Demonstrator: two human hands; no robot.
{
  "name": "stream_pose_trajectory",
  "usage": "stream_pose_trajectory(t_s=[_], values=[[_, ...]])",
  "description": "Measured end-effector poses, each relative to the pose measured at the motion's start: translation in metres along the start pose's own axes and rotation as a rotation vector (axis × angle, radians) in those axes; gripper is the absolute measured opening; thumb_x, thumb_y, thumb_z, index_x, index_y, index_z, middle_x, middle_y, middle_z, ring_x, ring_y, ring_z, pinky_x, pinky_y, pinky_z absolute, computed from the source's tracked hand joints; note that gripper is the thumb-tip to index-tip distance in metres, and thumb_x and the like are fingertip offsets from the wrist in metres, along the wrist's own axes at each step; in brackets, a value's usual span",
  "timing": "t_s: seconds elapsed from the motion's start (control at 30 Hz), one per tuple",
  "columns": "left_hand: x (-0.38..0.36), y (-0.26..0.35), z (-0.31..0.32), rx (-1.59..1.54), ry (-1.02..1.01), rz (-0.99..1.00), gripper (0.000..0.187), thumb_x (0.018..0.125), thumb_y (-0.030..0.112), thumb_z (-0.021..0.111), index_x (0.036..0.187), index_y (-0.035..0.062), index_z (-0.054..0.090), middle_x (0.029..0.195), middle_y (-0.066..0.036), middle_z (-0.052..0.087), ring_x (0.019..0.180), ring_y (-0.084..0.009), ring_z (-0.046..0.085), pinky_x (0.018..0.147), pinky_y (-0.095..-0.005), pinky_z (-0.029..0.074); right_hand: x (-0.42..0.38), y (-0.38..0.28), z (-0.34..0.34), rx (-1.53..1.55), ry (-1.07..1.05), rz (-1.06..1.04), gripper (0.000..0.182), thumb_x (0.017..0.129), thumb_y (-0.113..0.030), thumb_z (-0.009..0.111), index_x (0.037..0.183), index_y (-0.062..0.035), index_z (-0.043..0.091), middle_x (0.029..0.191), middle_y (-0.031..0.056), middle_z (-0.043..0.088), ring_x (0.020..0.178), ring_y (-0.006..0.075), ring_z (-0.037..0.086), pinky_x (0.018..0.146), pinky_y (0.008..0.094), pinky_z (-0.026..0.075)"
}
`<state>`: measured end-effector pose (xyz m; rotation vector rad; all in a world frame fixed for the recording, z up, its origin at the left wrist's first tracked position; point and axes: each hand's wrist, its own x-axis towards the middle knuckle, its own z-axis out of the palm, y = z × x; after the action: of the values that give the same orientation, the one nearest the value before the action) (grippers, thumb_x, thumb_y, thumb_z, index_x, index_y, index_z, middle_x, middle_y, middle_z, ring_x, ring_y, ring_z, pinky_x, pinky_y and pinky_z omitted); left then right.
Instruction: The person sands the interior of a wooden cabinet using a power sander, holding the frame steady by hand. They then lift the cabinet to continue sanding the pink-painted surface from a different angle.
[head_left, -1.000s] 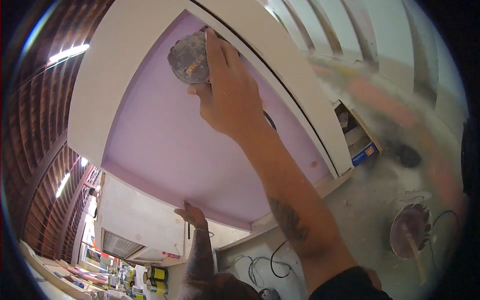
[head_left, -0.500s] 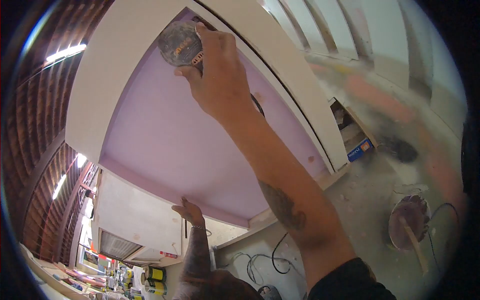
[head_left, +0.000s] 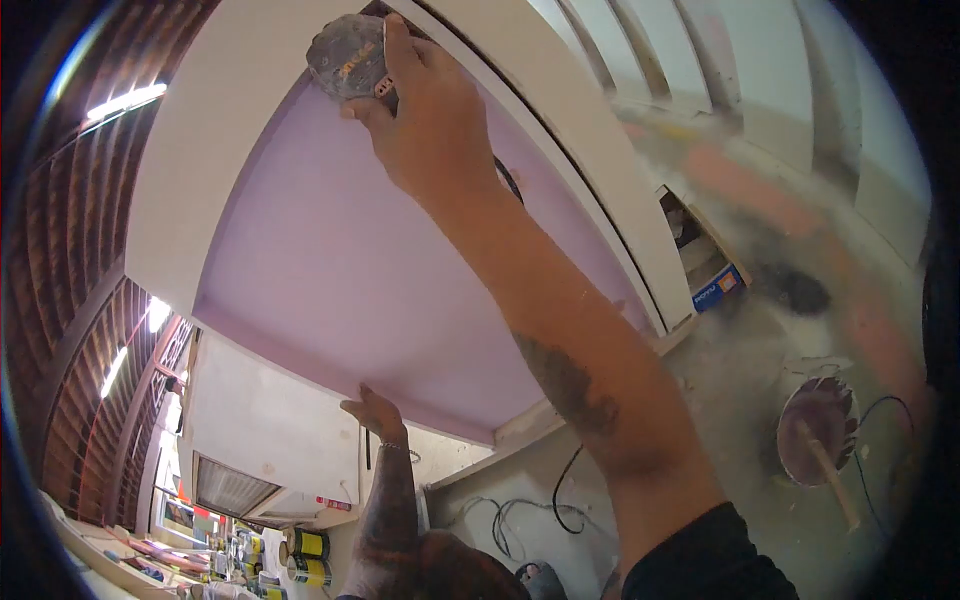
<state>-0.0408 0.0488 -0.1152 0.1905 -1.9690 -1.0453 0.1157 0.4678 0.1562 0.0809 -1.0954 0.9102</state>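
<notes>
My right hand (head_left: 432, 115) grips a dusty, dark round power sander (head_left: 350, 60) from above, its fingers wrapped over the body. The sander is at the top corner of a recessed lilac cabinet panel (head_left: 350, 240), overlapping the pale frame (head_left: 180, 200) there. A dark cable shows beside my right wrist. Lower down, my left hand (head_left: 380, 412) rests against the panel's lower lilac edge, with thumb and fingers apart and no tool in it. The sander's underside is hidden.
Right of the panel is a blue-labelled box (head_left: 717, 288) in an opening. A tub of lilac paint (head_left: 815, 430) with a stick stands on the floor. Cables (head_left: 510, 525) loop below. Several paint cans (head_left: 308, 556) stand at lower left, near a white cabinet (head_left: 275, 410).
My right hand has moved the sander slightly up and left, farther into the top corner. My left hand stays at the lower edge; the view has shifted a little.
</notes>
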Motion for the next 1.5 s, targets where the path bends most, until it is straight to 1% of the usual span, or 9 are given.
stream_pose_trajectory(t_s=[0.4,0.57,0.7,0.83,0.9,1.03,1.2,1.3,1.5], values=[[0.006,-0.017,0.003,-0.186,-0.092,-0.045,0.075,0.107,0.056,0.044,0.152,-0.0027,0.037,0.147,-0.011,0.052,0.130,-0.0208,0.052,0.110,-0.0344,0.040,-0.001,-0.006,-0.002,0.085,0.024,0.029,0.077,0.080,-0.016,0.084,0.144,0.0034,0.045,0.130,0.0271,0.059,0.115,0.0430,0.061,0.094,0.0476,0.054],[0.031,-0.045,-0.010,-1.450,-0.385,-0.635,0.081,0.102,0.041,0.065,0.161,0.0045,0.023,0.152,-0.019,0.046,0.132,-0.0246,0.050,0.115,-0.0377,0.036,-0.009,0.004,-0.002,-0.056,-0.023,0.017,0.082,0.082,-0.020,0.083,0.147,0.0073,0.042,0.127,0.0277,0.060,0.113,0.0429,0.062,0.093,0.0468,0.054],[0.006,0.005,-0.008,-0.476,-0.203,-0.286,0.059,0.108,0.052,0.045,0.143,0.0048,0.046,0.143,-0.008,0.054,0.124,-0.0191,0.053,0.104,-0.0368,0.045,-0.017,0.001,-0.014,-0.024,-0.097,0.087,0.078,0.084,-0.018,0.080,0.147,0.0064,0.042,0.136,0.0281,0.054,0.120,0.0431,0.059,0.098,0.0470,0.053],[0.064,-0.106,0.014,-1.072,-0.192,-0.381,0.043,0.110,0.038,0.048,0.136,0.0039,0.045,0.138,-0.015,0.056,0.117,-0.0209,0.057,0.095,-0.0386,0.049,-0.026,0.006,-0.019,-0.099,-0.032,0.017,0.084,0.085,-0.023,0.081,0.149,0.0088,0.037,0.128,0.0285,0.059,0.106,0.0429,0.065,0.087,0.0464,0.056],[0.086,-0.145,0.013,-1.863,-0.942,-0.614,0.060,0.101,0.047,0.065,0.135,-0.0017,0.058,0.121,-0.014,0.069,0.104,-0.0233,0.070,0.090,-0.0374,0.057,-0.032,0.007,-0.022,-0.108,-0.048,0.025,0.084,0.085,-0.023,0.080,0.149,0.0084,0.036,0.130,0.0267,0.058,0.106,0.0419,0.065,0.087,0.0461,0.056],[0.009,-0.014,0.002,-0.261,-0.023,-0.123,0.058,0.101,0.054,0.060,0.123,0.0001,0.066,0.113,-0.010,0.072,0.096,-0.0176,0.071,0.086,-0.0343,0.059,-0.039,0.008,-0.033,-0.120,-0.091,0.056,0.084,0.085,-0.023,0.080,0.150,0.0075,0.035,0.133,0.0247,0.057,0.106,0.0414,0.064,0.088,0.0460,0.056],[0.058,-0.086,0.008,-1.921,-1.211,-0.342,0.075,0.101,0.056,0.061,0.138,-0.0081,0.050,0.124,-0.013,0.065,0.111,-0.0218,0.064,0.097,-0.0345,0.052,-0.049,0.015,-0.041,-0.167,-0.118,0.017,0.088,0.085,-0.027,0.080,0.151,0.0071,0.034,0.134,0.0236,0.056,0.100,0.0402,0.067,0.081,0.0436,0.059],[0.055,-0.093,0.020,-1.109,-0.319,-0.177,0.076,0.099,0.058,0.061,0.138,-0.0059,0.051,0.113,-0.006,0.068,0.102,-0.0164,0.064,0.092,-0.0323,0.054,-0.057,0.020,-0.049,-0.165,-0.158,0.009,0.089,0.086,-0.029,0.080,0.152,0.0067,0.032,0.135,0.0245,0.056,0.097,0.0389,0.068,0.077,0.0424,0.059],[0.020,-0.034,0.014,-1.006,-0.075,-0.303,0.049,0.104,0.049,0.059,0.115,0.0018,0.056,0.101,-0.002,0.066,0.086,-0.0131,0.057,0.079,-0.0308,0.054,-0.075,0.029,-0.064,-0.247,-0.185,-0.006,0.091,0.087,-0.033,0.079,0.153,0.0062,0.031,0.133,0.0252,0.058,0.093,0.0388,0.070,0.073,0.0418,0.059]])
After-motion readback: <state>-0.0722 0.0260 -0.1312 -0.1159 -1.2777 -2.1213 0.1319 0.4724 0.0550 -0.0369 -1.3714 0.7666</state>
